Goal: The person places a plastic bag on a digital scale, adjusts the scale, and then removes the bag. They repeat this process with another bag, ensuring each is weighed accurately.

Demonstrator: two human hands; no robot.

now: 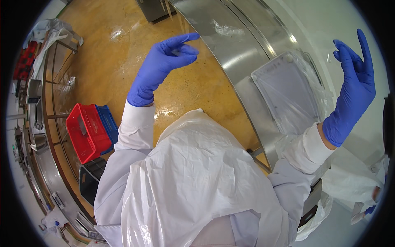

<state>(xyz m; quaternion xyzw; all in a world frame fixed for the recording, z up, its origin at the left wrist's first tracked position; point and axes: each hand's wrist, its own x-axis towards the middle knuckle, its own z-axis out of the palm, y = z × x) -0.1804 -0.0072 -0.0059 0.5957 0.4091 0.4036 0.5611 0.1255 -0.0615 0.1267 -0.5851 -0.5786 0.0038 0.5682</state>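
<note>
Both my hands wear blue gloves and are raised apart in front of me. My left hand [162, 61] is over the yellow floor, beside the near edge of the steel table [236, 61]. Its fingers point right, with a gap between the upper finger and the lower ones, and I see nothing held. Higher up at the far right, my right hand [354, 82] is in front of the pale wall. One finger is straight up and the others are partly bent, with a gap between them. A grey-white tray-like board [286, 88] under clear plastic lies on the table between my hands.
A white plastic apron [193, 160] covers my front. Red [84, 131] and blue [108, 123] crates stand at left, near a long steel bench [49, 164] holding equipment. Clear film [226, 29] lies on the steel table. Another person in white [354, 175] is at lower right.
</note>
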